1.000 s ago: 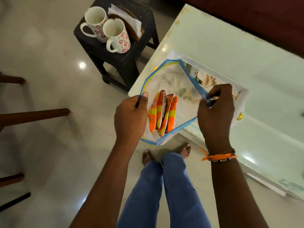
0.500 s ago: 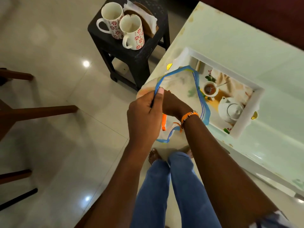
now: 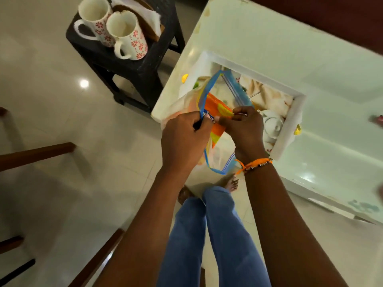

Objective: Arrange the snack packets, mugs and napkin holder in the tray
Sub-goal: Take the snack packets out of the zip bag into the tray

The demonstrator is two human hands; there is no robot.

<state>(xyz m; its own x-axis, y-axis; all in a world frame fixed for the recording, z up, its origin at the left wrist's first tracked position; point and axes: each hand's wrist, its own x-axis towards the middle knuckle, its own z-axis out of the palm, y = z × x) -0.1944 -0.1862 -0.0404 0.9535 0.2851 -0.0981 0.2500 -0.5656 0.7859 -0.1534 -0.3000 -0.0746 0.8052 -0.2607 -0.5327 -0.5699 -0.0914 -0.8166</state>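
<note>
My left hand (image 3: 184, 139) grips the blue rim of a clear zip bag (image 3: 222, 160) held over the near corner of the white tray (image 3: 290, 129). My right hand (image 3: 243, 129) is shut on an orange snack packet (image 3: 217, 108) that is partly out of the bag's mouth. The tray lies on the pale table (image 3: 290, 52) and has a printed teapot picture on its floor. Two white mugs with red flowers (image 3: 128, 36) and a wooden napkin holder (image 3: 143, 17) with white napkins stand on a black stool (image 3: 132, 65) at the upper left.
Brown wooden chair parts (image 3: 37, 154) cross the glossy tiled floor on the left. My legs in blue jeans (image 3: 207, 235) and bare feet are below the hands. A dark red surface (image 3: 331, 15) runs behind the table.
My right hand went into the bag and now comes up holding an orange packet at the bag's mouth. The bag sits over the tray's near corner and the view has shifted left.
</note>
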